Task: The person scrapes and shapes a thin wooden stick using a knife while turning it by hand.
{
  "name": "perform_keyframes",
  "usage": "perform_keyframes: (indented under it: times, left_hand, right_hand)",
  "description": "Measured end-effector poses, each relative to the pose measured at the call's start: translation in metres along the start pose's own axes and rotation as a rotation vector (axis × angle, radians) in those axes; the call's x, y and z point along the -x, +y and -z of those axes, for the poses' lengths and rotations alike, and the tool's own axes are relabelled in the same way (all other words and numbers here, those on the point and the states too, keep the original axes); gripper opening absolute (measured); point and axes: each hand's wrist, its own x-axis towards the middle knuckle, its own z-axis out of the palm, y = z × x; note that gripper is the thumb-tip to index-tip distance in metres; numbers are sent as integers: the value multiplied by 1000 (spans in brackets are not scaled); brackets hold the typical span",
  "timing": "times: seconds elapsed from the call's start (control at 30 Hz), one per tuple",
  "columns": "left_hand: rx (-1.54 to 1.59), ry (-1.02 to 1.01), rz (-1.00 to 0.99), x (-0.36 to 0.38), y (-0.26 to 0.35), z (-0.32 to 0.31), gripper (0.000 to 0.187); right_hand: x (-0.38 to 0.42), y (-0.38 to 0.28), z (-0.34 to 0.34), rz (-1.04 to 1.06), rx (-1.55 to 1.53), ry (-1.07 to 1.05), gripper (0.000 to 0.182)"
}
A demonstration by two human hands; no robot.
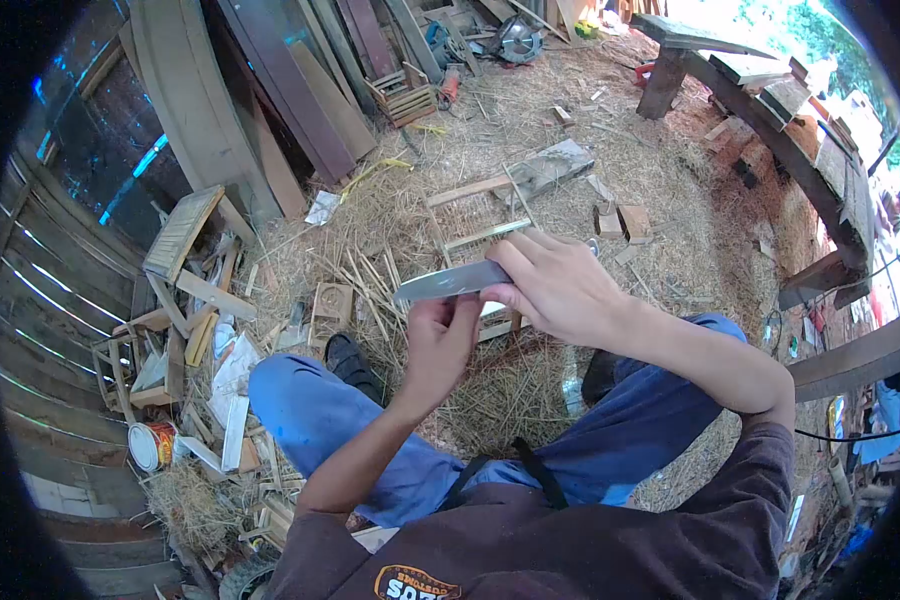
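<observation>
A wide-bladed knife [452, 281] is in my right hand [555, 285], its fingers wrapped round the handle end and its blade pointing left. Just below the blade is my left hand [440, 345], its fingers bent upward close to the blade's underside; what they hold, if anything, is hidden. Behind my hands, a light wooden frame [485, 236] of thin strips stands on the straw-covered ground between my legs.
A small wooden stool [185, 235] and a paint can [150, 447] are at the left. Tall boards [195, 100] lean at the back left. A circular saw [518, 42] lies at the back. At the right stands a rough wooden bench [770, 110]. Wood blocks [632, 223] lie ahead.
</observation>
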Motion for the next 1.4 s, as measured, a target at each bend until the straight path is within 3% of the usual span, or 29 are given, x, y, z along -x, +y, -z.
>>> perform_keyframes:
  times: [0.13, 0.37, 0.57, 0.67, 0.77, 0.87, 0.97, 1.2, 1.3, 1.4]
  left_hand:
    - [-97, -51, -54, 0, 0, 4, 21]
    - [20, -30, -10, -3, 0, 4, 23]
    - [102, -11, 44, -7, 22, 5, 26]
    - [22, -69, 12, -2, 21, 4, 26]
    - [33, -76, -16, 0, 10, -2, 25]
    - [25, -52, -36, 1, 3, -2, 24]
    - [-30, -77, -36, -1, -13, 5, 24]
    - [73, -120, 10, 1, 4, 0, 28]
    - [55, -102, 32, -2, 2, -3, 27]
    - [-25, -114, 25, 0, -11, 3, 28]
  right_hand:
    - [-2, 8, 4, 15, 58, -39, 31]
    - [-4, 15, 12, -17, 72, -22, 36]
    - [-9, 30, 21, -63, 173, 99, 33]
    - [-13, 43, 25, -308, 173, 123, 33]
    - [-10, 46, 33, -244, 214, 168, 34]
    - [1, 25, 15, -143, 79, 13, 35]
    - [6, 9, 3, 23, -20, -15, 31]
    - [1, 59, 40, -311, 225, 144, 36]
    - [9, 41, 30, -301, 126, 19, 37]
    - [15, 16, 10, -15, 20, -40, 37]
